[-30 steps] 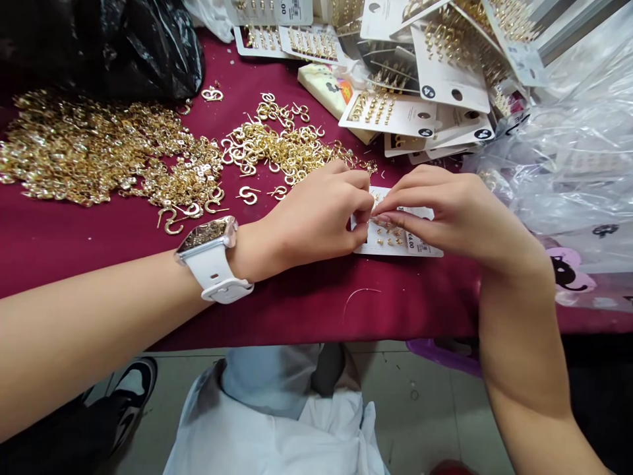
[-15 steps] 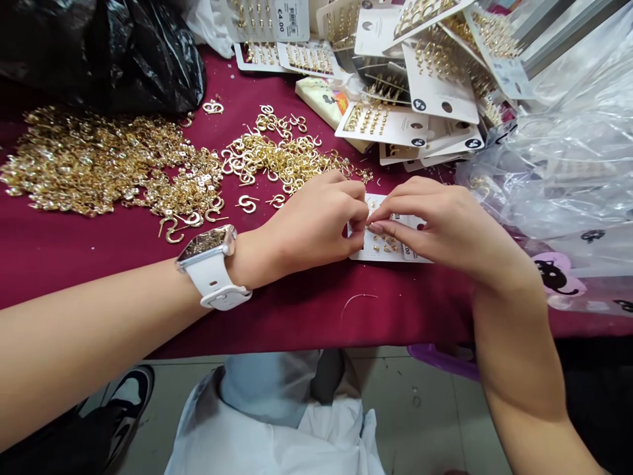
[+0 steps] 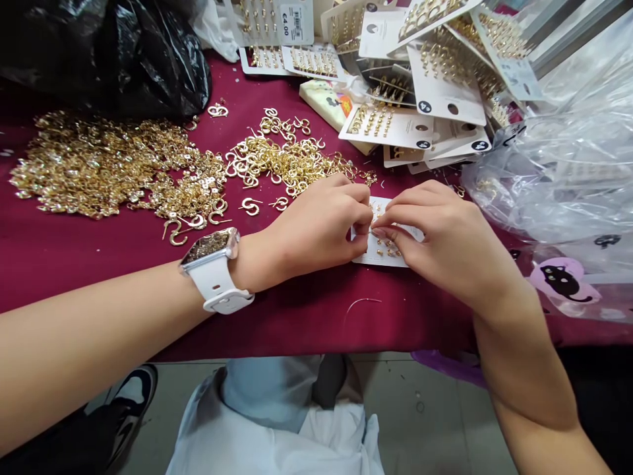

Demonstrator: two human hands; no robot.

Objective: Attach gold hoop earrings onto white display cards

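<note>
A white earring card [image 3: 378, 258] lies flat on the cloth near the table's front edge, with rows of small gold pieces on it. My left hand [image 3: 316, 227], wearing a white-strapped watch [image 3: 217, 270] at the wrist, is closed over the card's left part. From the other side my right hand [image 3: 435, 231] comes in, thumb and index finger pinched together over the card's middle. The fingertips of both hands nearly meet there. Whatever small thing they grip is hidden by the fingers. Just behind my left hand is a heap of gold hoop earrings [image 3: 277, 161].
Farther left spreads a larger pile of small gold pieces [image 3: 109, 168], beside a black plastic bag [image 3: 109, 59]. Filled earring cards [image 3: 390, 125] are stacked untidily at the back. Clear plastic bags [image 3: 554, 178] cover the right side. A thin curved strand [image 3: 363, 301] lies in front.
The whole view has shifted slightly, so everything sits a little lower and farther right. My right hand's fingers have drawn a bit closer together over the card; both hands stay at it.
</note>
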